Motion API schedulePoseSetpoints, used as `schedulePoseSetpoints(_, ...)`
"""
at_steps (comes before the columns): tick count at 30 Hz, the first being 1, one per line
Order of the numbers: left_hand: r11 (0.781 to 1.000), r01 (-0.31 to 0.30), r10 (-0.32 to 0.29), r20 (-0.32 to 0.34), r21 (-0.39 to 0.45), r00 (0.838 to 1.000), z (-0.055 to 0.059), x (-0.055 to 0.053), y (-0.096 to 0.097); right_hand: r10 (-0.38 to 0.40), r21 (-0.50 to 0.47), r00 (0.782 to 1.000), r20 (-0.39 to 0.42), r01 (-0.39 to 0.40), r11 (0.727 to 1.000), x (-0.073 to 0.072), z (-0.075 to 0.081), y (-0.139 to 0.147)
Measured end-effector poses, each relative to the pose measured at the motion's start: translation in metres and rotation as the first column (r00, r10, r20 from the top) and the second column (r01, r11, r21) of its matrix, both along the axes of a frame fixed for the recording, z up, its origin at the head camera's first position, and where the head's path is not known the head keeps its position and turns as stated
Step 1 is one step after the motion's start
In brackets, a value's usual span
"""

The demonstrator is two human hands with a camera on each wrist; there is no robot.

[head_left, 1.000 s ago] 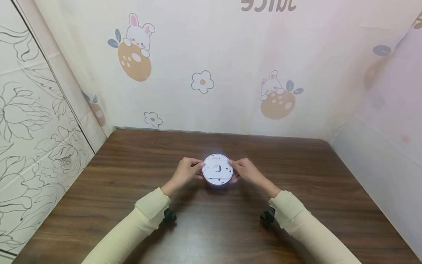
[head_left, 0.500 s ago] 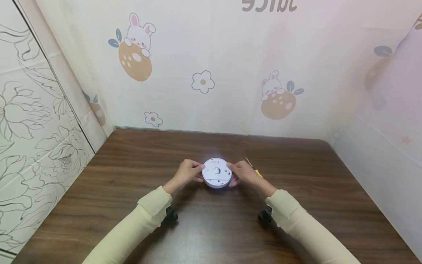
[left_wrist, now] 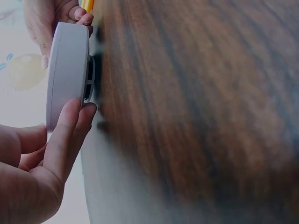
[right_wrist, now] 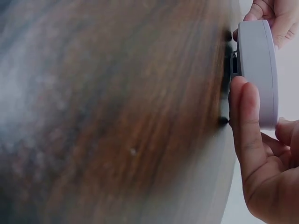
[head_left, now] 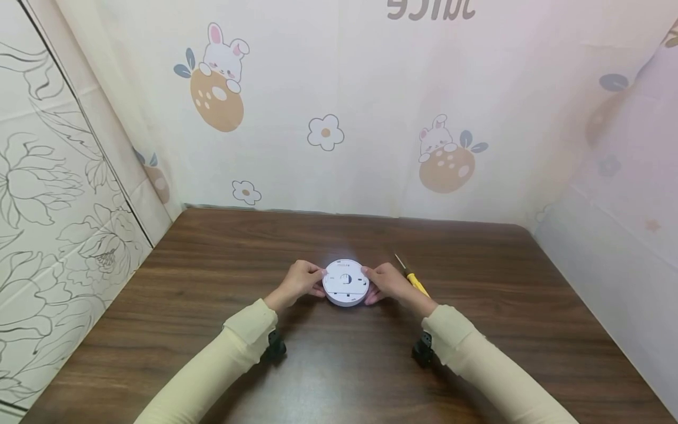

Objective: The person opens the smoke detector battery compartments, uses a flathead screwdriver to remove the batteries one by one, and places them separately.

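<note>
The left hand (head_left: 296,282) and right hand (head_left: 390,282) are clamped on opposite edges of a round white device (head_left: 336,287), thumbs at its upper face, fingers lower down. It sits between the grips, close to the table (head_left: 238,253); its print is too small to read. Just beyond the right grip lies a yellow-handled screwdriver (head_left: 415,284). Farthest off, a curtain (head_left: 371,76) bears mirrored, cropped lettering (head_left: 431,9): "Juice".
</note>
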State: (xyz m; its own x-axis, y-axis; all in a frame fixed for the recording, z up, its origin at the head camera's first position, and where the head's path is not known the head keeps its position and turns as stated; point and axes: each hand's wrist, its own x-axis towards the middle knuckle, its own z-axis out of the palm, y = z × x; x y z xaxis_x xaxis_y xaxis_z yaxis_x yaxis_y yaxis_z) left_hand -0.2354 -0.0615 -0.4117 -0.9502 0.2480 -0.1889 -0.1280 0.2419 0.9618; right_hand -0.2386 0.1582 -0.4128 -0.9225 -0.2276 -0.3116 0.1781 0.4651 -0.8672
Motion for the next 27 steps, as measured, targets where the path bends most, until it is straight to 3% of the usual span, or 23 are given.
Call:
schedulePoseSetpoints(18, 1.000, -0.011, 0.012, 0.031, -0.008, 0.999, -0.0032, -0.0038, 0.0006, -0.004, 0.025, 1.000, -0.010, 0.005, 1.000, -0.0036, -0.0013, 0.0002)
schedulePoseSetpoints(27, 1.000, -0.010, 0.010, -0.003, -0.017, 1.000, -0.0049, -0.0049, 0.0006, -0.021, 0.024, 1.000, -0.020, 0.021, 0.999, -0.0040, -0.0022, 0.0009)
